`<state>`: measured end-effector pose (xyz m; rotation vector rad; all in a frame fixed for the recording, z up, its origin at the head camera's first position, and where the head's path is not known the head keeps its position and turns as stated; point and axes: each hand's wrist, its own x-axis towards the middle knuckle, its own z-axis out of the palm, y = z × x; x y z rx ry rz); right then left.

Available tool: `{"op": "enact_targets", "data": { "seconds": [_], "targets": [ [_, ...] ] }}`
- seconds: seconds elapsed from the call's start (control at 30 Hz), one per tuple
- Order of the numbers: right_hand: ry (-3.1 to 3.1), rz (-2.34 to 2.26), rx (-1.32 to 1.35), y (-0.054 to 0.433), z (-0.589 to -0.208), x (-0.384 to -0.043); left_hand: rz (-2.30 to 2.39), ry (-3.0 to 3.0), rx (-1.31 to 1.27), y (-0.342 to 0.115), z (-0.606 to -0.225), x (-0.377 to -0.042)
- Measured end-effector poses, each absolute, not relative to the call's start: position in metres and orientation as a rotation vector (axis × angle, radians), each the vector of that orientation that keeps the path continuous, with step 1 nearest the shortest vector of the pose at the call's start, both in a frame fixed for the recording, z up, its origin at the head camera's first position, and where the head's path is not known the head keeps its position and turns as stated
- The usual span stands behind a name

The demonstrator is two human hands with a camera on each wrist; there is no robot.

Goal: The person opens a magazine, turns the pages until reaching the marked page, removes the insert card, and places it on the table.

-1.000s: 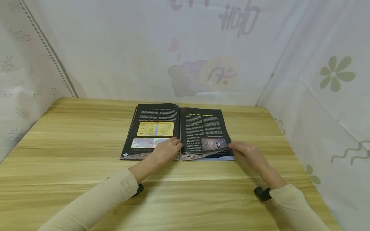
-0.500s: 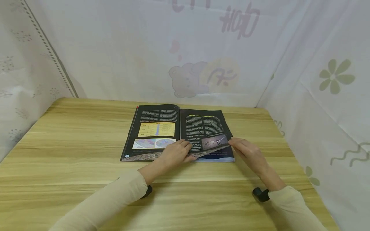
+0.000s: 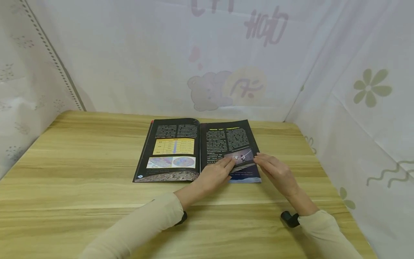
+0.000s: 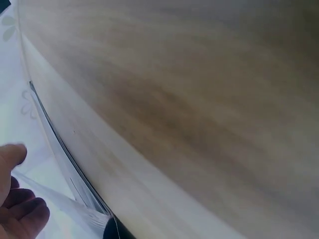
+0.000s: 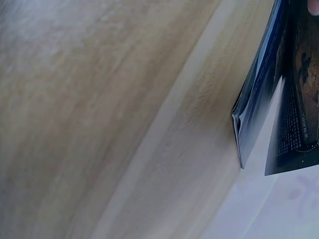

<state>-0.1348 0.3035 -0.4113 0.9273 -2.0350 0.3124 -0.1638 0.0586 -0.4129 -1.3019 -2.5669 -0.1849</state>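
An open magazine (image 3: 178,131) with dark printed pages lies on the wooden table. Its right-hand page (image 3: 215,135) is lifted at the lower outer corner, baring part of the bluish page (image 3: 245,177) beneath. My right hand (image 3: 279,176) pinches that lifted edge. In the right wrist view the raised page (image 5: 294,119) stands apart from the stack (image 5: 254,99), and only a bit of a fingertip (image 5: 314,6) shows. My left hand (image 3: 215,176) reaches onto the lifted page's lower part with extended fingers. In the left wrist view, the left hand (image 4: 20,199) is partly cut off.
The wooden table (image 3: 81,162) extends around the magazine. White printed cloth (image 3: 136,64) hangs behind it and along both sides. A black wrist device (image 3: 289,218) is strapped to the right arm, and another (image 3: 182,218) shows at the left wrist.
My left hand has slid right from near the spine, across the right-hand page toward its picture. My right hand stays at the outer edge, and the page's lower corner is lifted further.
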Motion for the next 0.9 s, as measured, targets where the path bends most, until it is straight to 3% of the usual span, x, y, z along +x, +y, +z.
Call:
{"op": "enact_targets", "data": {
  "seconds": [0.4, 0.9],
  "targets": [
    [-2.029, 0.311, 0.912, 0.299, -0.407, -0.133, -0.158, -2.537, -1.339, 0.061, -0.414, -0.162],
    [-2.430, 0.446, 0.657, 0.306, -0.425, -0.131, -0.211, -2.411, -1.351, 0.054, -0.414, -0.162]
  ]
}}
